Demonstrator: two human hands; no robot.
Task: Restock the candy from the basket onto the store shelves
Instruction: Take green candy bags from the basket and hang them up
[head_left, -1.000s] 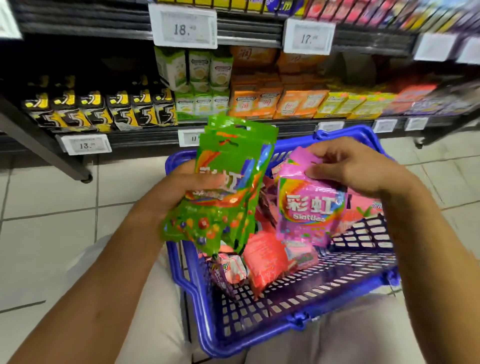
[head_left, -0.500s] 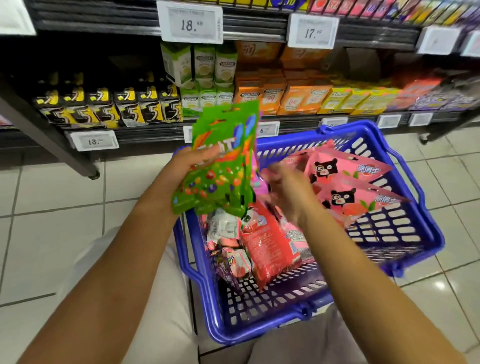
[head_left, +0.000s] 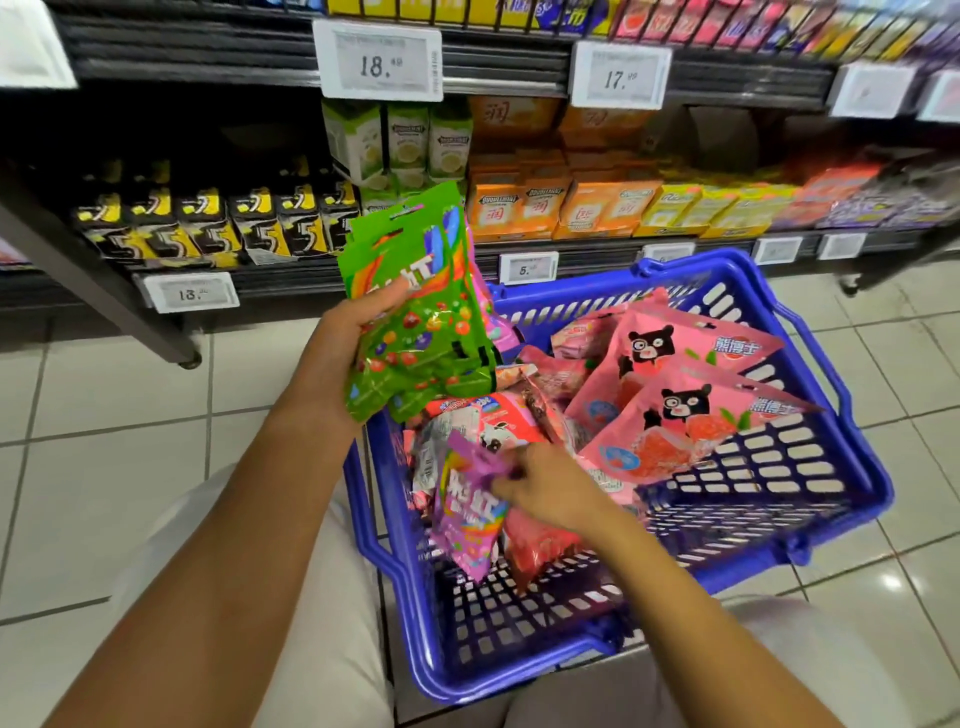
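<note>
The left hand grips a stack of green candy bags above the blue basket, while the right hand fingers pinch a purple bag inside it; still gathering, I'd say, and shelving comes next

Left hand grips a stack of green foil candy bags, held upright over the left rim of the blue plastic lattice basket. Right hand pinches the purple top of a pink-and-purple rainbow candy bag inside the basket. Two pink bear-print bags lean on the right wall, red packets beneath. Behind stands the dark store shelf with black-and-yellow packs, orange boxes and white price tags. Tiled floor.
</note>
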